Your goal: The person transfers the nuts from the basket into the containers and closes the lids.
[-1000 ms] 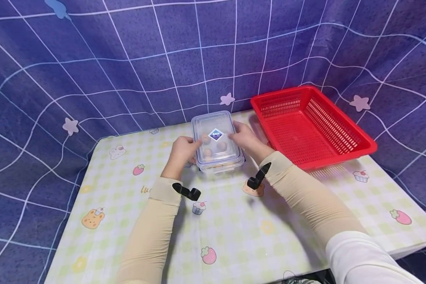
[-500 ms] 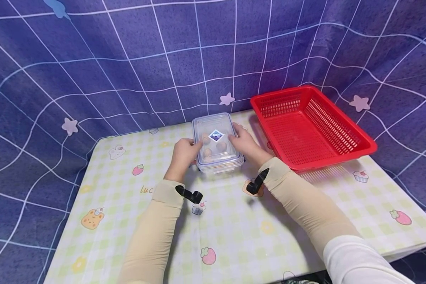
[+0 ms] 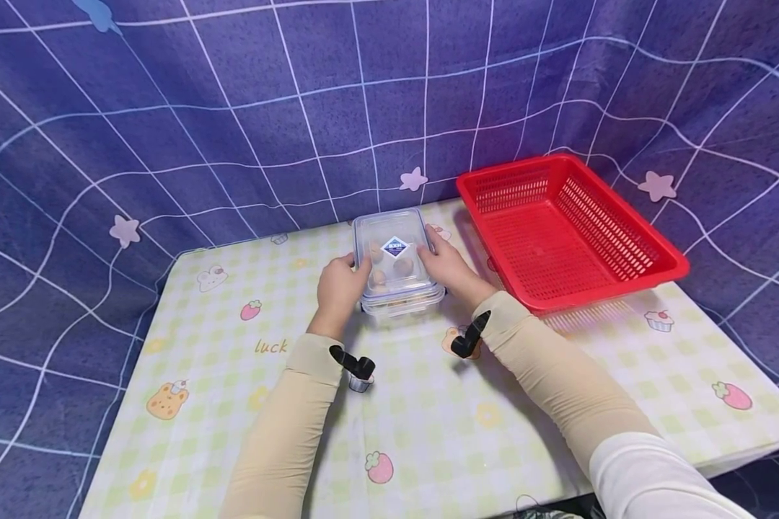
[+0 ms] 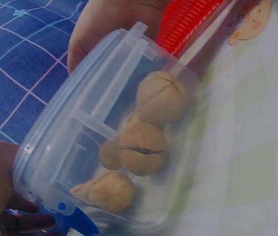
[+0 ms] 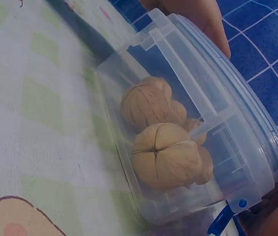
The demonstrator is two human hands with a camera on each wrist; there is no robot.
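A clear plastic food container (image 3: 397, 268) with a lid and a blue diamond label (image 3: 394, 247) sits on the table. Several walnuts (image 4: 144, 149) lie inside, seen through its wall. My left hand (image 3: 340, 292) grips the container's left side, thumb on the lid's edge. On the opposite side my right hand (image 3: 451, 268) grips it likewise, thumb near the label. In the left wrist view a blue latch (image 4: 82, 222) hangs outward beneath the rim. Another blue latch (image 5: 221, 219) sticks out in the right wrist view. Some fingers are hidden behind the rim.
A red perforated plastic basket (image 3: 545, 238) stands to the right of the container. A checked tablecloth (image 3: 428, 432) with printed cartoons covers the table. Behind it hangs a blue curtain (image 3: 266, 108) with white grid lines.
My left hand and wrist have shifted slightly right and nearer to me. The container's far edge appears a little lower. My right hand still holds the other side.
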